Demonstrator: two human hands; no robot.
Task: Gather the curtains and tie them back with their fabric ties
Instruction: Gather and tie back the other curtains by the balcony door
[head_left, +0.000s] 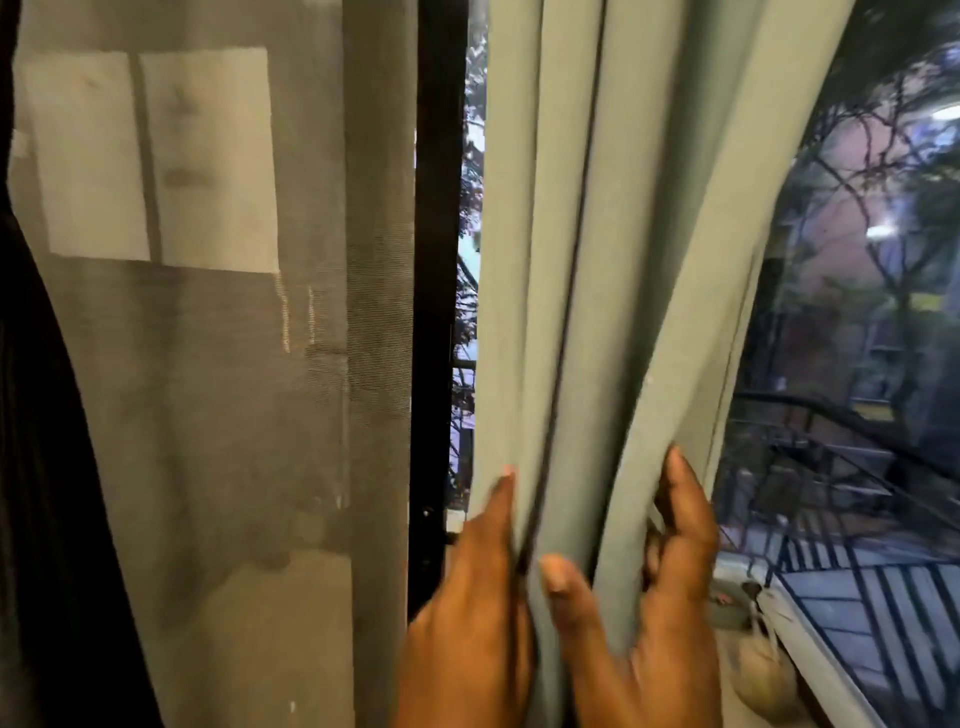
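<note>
A grey-green curtain (623, 249) hangs in several thick folds in front of the window, bunched at the bottom between both hands. My left hand (467, 597) lies against its left edge with the fingers pointing up along the fabric. My right hand (660, 597) wraps around the right folds, thumb in front and fingers behind the cloth. A sheer grey curtain (234, 364) hangs at the left. No fabric tie is visible.
A black window frame post (434, 312) stands between the two curtains. The glass at the right shows trees, a building and a metal railing (857, 587) outside. The window sill (779, 654) runs along the lower right, with a small object on it.
</note>
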